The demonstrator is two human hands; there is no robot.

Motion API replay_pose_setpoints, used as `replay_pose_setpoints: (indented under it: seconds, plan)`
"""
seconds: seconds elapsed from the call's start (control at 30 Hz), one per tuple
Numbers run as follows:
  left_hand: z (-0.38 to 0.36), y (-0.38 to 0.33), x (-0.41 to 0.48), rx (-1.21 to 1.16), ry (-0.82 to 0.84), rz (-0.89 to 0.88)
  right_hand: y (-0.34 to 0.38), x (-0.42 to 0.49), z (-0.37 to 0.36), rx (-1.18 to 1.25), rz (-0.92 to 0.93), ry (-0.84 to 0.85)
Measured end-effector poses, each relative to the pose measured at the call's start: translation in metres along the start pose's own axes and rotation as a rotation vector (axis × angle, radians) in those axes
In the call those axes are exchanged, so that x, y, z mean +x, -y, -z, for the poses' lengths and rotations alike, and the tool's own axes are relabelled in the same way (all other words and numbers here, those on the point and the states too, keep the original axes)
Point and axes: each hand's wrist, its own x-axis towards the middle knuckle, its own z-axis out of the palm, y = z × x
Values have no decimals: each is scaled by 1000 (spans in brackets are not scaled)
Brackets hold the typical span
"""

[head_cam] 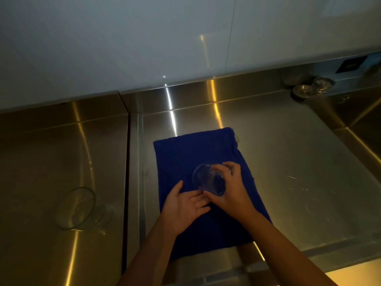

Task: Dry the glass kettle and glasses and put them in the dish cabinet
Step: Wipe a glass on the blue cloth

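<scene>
1. Right hand (228, 190) is curled round a clear glass (204, 179), thumb on the near side and fingers over the far side, so it is clamped on the glass low over the blue towel (185, 149); whether the glass touches the cloth I cannot tell
2. Left hand (185, 205) rests on the towel with its fingers straight and relaxed, holding nothing, its fingertips just beside the near edge of the glass
3. Tilted on its side, the glass shows a round end, probably the mouth, turned left and up toward the camera, while the other end is hidden in the right palm; its long axis seems to run from the right palm out to the left
4. That open end faces away from the grip toward the left side, so the free left hand looks better placed to gather cloth and work it inside while the right hand steadies or turns the glass
5. What I take for the glass kettle (76, 209) lies on its side well apart to the left, across a seam in the steel counter (278, 151), nearer the left hand
6. Drying looks barely begun, and no dish cabinet is in view
</scene>
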Motion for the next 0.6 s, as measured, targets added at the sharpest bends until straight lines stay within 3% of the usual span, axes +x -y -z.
replay_pose_setpoints:
  seconds: [0.4, 0.6]
  plan:
    - [-5, -1, 7, 68, 29, 47, -11, -12, 31, -179, -113, 170]
    - [-4, -1, 4, 73, 29, 66, 6, 13, 27, -392, -160, 349]
